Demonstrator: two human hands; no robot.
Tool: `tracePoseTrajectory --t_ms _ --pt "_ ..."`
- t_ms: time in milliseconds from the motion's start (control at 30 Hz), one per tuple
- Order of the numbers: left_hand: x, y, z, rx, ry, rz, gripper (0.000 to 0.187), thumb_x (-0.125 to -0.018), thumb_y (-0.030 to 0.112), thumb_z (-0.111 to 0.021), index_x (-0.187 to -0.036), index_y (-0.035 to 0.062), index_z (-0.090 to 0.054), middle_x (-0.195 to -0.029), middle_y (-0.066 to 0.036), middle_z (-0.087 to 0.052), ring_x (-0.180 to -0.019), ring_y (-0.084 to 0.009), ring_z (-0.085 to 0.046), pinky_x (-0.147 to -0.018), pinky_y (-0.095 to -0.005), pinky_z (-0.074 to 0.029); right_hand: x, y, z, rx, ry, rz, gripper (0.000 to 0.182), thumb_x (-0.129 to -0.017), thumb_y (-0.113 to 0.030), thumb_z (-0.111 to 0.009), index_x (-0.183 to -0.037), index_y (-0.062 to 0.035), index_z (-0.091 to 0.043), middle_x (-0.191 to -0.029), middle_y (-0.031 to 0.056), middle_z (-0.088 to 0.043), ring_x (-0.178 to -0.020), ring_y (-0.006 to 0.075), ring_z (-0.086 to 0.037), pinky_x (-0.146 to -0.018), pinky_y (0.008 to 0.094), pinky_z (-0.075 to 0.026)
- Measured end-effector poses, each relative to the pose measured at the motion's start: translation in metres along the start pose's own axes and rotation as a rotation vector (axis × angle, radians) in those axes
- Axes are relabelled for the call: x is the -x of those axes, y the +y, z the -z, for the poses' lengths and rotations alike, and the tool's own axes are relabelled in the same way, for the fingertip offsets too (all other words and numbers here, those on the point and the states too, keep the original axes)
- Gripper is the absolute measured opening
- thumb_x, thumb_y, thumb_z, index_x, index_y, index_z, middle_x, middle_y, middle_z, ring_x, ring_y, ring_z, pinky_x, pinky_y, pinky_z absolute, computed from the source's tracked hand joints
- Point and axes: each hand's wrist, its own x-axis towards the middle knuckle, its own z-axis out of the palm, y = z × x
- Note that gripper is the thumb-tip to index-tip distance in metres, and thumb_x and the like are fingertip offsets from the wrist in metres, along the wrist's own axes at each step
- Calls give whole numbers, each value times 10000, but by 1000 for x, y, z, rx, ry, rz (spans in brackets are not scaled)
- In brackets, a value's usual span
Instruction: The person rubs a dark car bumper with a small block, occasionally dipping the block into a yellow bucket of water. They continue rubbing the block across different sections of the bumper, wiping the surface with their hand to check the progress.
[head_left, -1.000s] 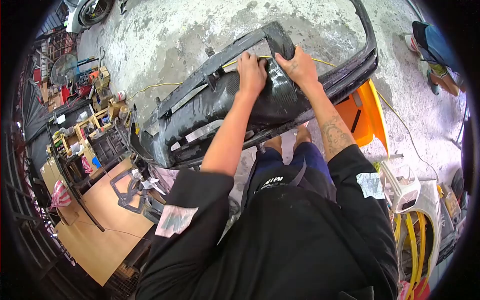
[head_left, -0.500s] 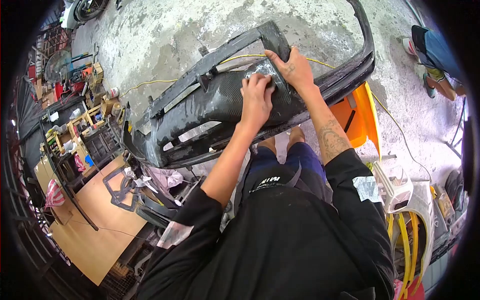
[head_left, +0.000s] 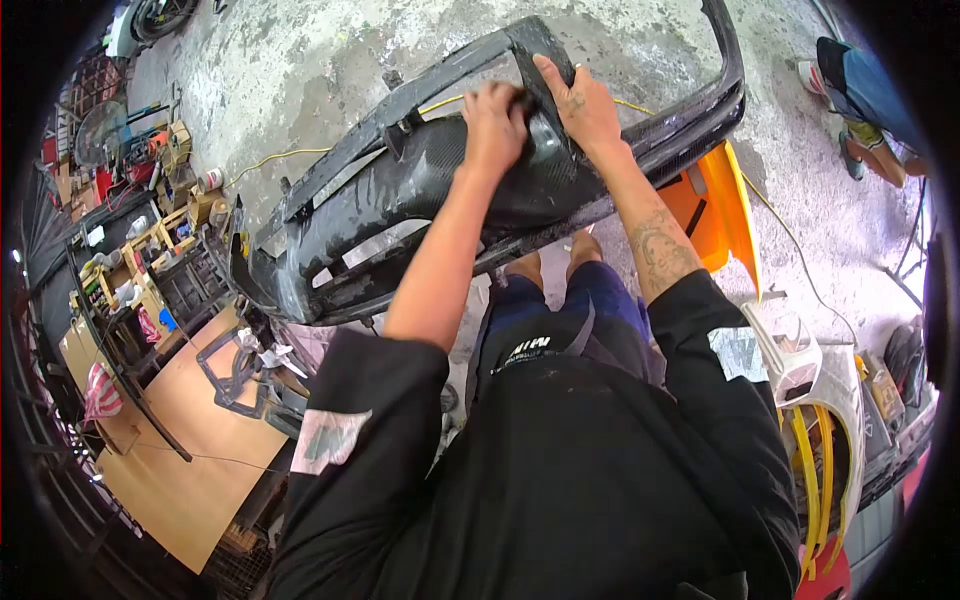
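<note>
A black car bumper (head_left: 405, 187) with a carbon-fibre weave lies in front of me, its surface smeared with wet, greyish-white marks. My left hand (head_left: 493, 128) is on its upper part, fingers bent and pressed together near the inner edge of an opening. Something dark may be under those fingertips, but blur hides what it is. Farther right, my right hand (head_left: 588, 108) grips the upright strip beside the opening, with the thumb stretched along it.
An orange panel (head_left: 735, 215) is behind the bumper's right side. A yellow cable (head_left: 275, 158) crosses the concrete floor. Another person's leg (head_left: 872, 150) shows at right. White and yellow parts (head_left: 800, 370) are at lower right; a brown board (head_left: 190, 440) and cluttered shelving are at left.
My left hand has slid up and away over the bumper, toward the opening's edge. My right hand keeps its hold. The whole view has shifted a little, putting the bumper higher and farther left.
</note>
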Motion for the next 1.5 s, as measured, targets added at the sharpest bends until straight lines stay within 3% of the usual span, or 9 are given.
tracePoseTrajectory --t_ms 167,367,500,667,833,1033,1167,1333,1500 --pt "63 61 8 93 -24 37 292 -892 64 -705 -1184 75 -704 -1213 -126 -642 -1122 -418 -549 -974 -544 -424 2 2 0 26 6 13 970 -935 -841 -482 -1021 111 -654 -938 383 -707 -964 543 -698 -858 569 -557" --pt "0 -9 -11 -35 47 2 205 -902 35 -665 -1099 51 -723 -1155 -146 -682 -1048 -415 -585 -963 -515 -434 11 2 2 18 -10 -30 967 -940 -839 -474 -1033 108 -646 -970 383 -708 -1008 548 -690 -894 575 -543" --pt "65 58 4 68 -11 46 256 -902 72 -703 -1156 63 -730 -1230 -114 -666 -1118 -410 -559 -956 -529 -428 2 1 -1 73 -2 13 968 -941 -841 -469 -1038 105 -649 -971 381 -709 -1002 546 -693 -884 574 -545" --pt "3 -6 -9 -23 -29 80 244 -891 61 -692 -1133 72 -718 -1208 -130 -661 -1128 -423 -560 -951 -545 -444 4 0 0 24 23 -21 964 -942 -836 -474 -1022 107 -658 -959 376 -709 -980 546 -693 -866 567 -550" --pt "65 60 6 86 -42 66 309 -883 48 -693 -1188 90 -722 -1244 -130 -649 -1150 -410 -548 -970 -549 -431 -4 19 -15 88 36 131 960 -949 -832 -467 -1014 106 -659 -942 380 -707 -978 549 -692 -852 553 -557" --pt "0 0 -8 -59 76 47 193 -913 36 -653 -1083 57 -743 -1149 -167 -682 -1064 -447 -580 -970 -537 -432 9 6 -4 41 23 -18 969 -948 -833 -466 -1015 114 -658 -950 386 -707 -979 546 -696 -875 564 -553" --pt "62 58 3 49 -6 57 296 -890 59 -683 -1184 71 -716 -1253 -97 -644 -1148 -404 -535 -965 -528 -423 -5 18 -14 82 33 122 983 -948 -841 -451 -1028 117 -660 -945 385 -707 -981 543 -699 -876 566 -553" --pt "-11 -15 -11 -70 -86 109 261 -923 49 -640 -1172 75 -714 -1242 -146 -639 -1165 -419 -552 -958 -564 -442 6 0 2 57 5 -17 991 -946 -849 -437 -1001 118 -647 -925 380 -707 -957 539 -704 -860 567 -555" --pt "68 63 3 67 19 25 290 -913 46 -658 -1198 85 -694 -1240 -122 -636 -1128 -407 -542 -914 -553 -438 2 -1 0 68 12 12 991 -947 -848 -434 -1012 117 -648 -924 376 -709 -961 537 -704 -859 564 -559"
